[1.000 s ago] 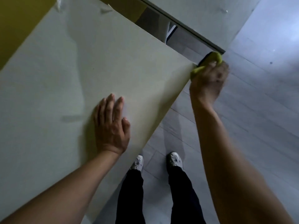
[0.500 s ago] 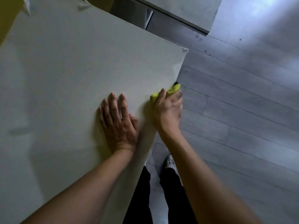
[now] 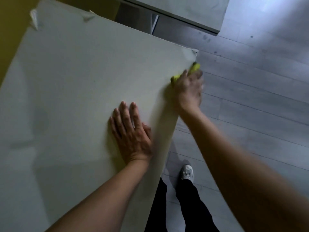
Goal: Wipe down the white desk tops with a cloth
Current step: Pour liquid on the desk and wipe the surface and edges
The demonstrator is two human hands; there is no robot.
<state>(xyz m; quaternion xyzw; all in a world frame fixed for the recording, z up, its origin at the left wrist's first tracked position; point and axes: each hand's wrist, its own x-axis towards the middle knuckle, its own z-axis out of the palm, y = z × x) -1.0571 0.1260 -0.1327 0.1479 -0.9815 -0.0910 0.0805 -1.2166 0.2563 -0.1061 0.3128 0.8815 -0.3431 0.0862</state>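
Scene: a person leans over a white desk (image 3: 75, 77) filling the left of the frame, grey plank floor (image 3: 259, 97) at right.
Cloth: a yellow-green cloth (image 3: 194, 71) sits on the desk's right edge, just below its upper-right corner.
Right hand (image 3: 188, 88): blurred; grip bunched over the cloth, pressing it to the edge.
Left hand (image 3: 129, 129): flat, fingers straight, braced on the desk at centre frame.
Doing it well: likely keep even pressure, follow the edge fully to the corner, overlap passes.
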